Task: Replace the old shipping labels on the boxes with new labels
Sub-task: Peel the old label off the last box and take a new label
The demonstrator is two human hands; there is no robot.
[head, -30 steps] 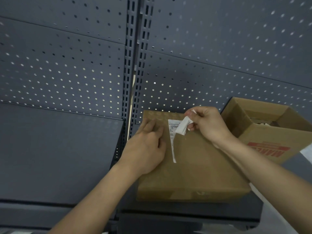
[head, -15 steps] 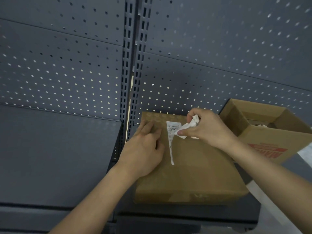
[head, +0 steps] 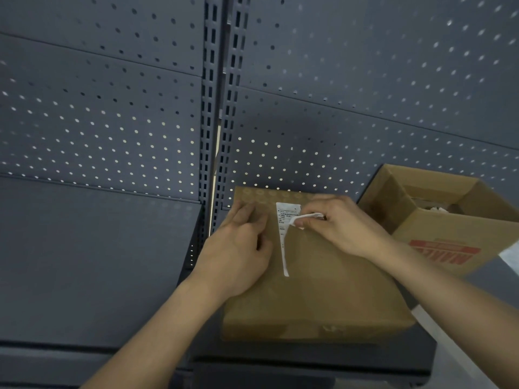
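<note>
Backing the scene, grey pegboard shelving (head: 112,136) carries a closed cardboard box (head: 323,293), with an open carton (head: 449,228) just beside it. The left hand (head: 238,248) presses flat on the box, gripping nothing. The right hand (head: 345,226) pinches the crumpled, lifted part of the old shipping label (head: 284,220), half torn away. Peeling is underway; next, I'd judge, a steady pull must free the stuck strip.

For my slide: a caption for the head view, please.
Right hand pinches torn label on box; left hand presses box.
</note>
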